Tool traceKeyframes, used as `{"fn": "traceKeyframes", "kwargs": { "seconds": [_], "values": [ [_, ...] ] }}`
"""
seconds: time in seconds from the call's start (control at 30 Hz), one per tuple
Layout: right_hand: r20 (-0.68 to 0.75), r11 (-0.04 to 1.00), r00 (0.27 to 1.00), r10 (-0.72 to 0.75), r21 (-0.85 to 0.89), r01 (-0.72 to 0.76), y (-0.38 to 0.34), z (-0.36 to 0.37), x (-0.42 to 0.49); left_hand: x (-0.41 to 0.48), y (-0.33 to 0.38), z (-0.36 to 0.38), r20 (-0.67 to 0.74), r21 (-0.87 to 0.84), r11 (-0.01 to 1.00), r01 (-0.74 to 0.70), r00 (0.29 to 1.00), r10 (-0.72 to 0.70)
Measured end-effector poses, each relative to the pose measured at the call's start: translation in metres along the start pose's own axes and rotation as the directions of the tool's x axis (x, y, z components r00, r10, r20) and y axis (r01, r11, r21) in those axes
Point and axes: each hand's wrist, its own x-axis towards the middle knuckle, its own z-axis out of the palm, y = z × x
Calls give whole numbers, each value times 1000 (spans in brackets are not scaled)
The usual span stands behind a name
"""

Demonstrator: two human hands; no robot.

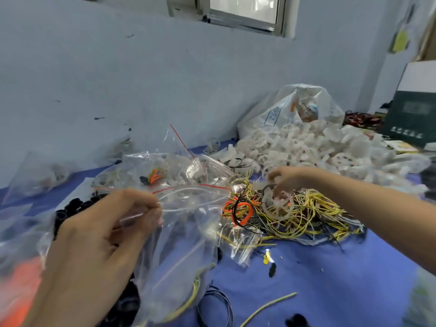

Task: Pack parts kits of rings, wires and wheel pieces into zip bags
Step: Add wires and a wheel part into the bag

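1. Nearest the table's (330, 279) front edge lay a loose yellow wire (269, 308) and some black bands (217, 305), cut off by the frame. An orange blur (16, 291) at the front left corner was too smeared to name.
2. The left hand (101, 234) pinched the mouth of a clear zip bag (184, 232) between thumb and curled fingers. The bag hung open, with yellow wire showing dimly inside.
3. Black parts (70, 208) sat behind that hand, half hidden by it.
4. At mid-table the right hand (290, 179) curled its fingers round the rim of a white wheel piece (278, 207), just over the tangled wires (306, 213).
5. Filled bags (177, 168) were heaped behind the open bag, their contents hard to read.
6. Toward the far right corner, a heap of white pieces (318, 149) spilled from a sack (290, 109), beside a dark green box (410, 119) cut off at the edge.
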Motion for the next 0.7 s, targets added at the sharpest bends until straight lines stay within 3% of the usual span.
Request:
{"fn": "traceKeyframes", "kwargs": {
  "seconds": [0.07, 0.13, 0.2, 0.27, 0.4, 0.57, 0.7],
  "values": [
    [120, 997, 992, 48, 55, -55, -2, -5, -9, 2, 7, 3, 5, -9, 1000, -20, 1000, 20],
    [145, 980, 987, 76, 173, -101, -1, -8, -13, 3, 10, 6, -12, -38, 999, -34, 999, 34],
    [98, 949, 990, 104, 287, -129, 1, -7, -13, 4, 16, 9, 0, -69, 997, -40, 999, 40],
    [68, 958, 991, 114, 255, -128, 3, -4, -12, 5, 19, 10, 0, -55, 997, -60, 998, 60],
    [-50, 993, 997, 63, 107, -57, -5, 5, -10, 5, 21, 12, 0, -72, 996, -48, 999, 48],
    [-232, 966, 971, -56, 233, 111, -20, -29, -16, 3, 15, 8, -33, -16, 1000, -14, 999, 14],
    [-58, 899, 995, -85, 426, 102, -19, -27, -25, 2, 9, 5, -44, -36, 999, 37, 998, -38]
  ]
}}
